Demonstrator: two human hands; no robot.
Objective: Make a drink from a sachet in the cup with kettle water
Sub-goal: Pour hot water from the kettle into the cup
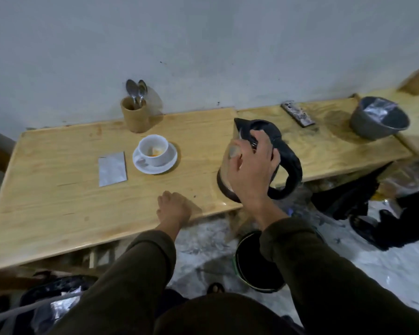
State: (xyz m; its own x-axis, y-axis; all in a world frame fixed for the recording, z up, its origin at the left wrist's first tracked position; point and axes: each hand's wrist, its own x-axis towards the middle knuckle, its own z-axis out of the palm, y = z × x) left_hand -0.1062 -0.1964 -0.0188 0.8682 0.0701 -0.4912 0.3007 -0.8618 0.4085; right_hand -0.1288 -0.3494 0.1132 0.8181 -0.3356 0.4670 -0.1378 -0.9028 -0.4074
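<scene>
A white cup [155,148] stands on a white saucer [169,163] mid-table, with orange powder at its bottom. A silver sachet [112,169] lies flat just left of the saucer. At the table's right edge stands a glass kettle [288,165] with a black lid and handle. My right hand [252,170] rests over the kettle's top and body, fingers spread at the lid, not around the handle. My left hand [173,209] lies on the table's front edge, fingers curled, holding nothing.
A brown holder [134,117] with spoons stands at the wall behind the cup. On a second table to the right lie a phone [298,114] and a grey bowl [379,118] with foil. A dark bin [257,262] sits on the floor below the kettle.
</scene>
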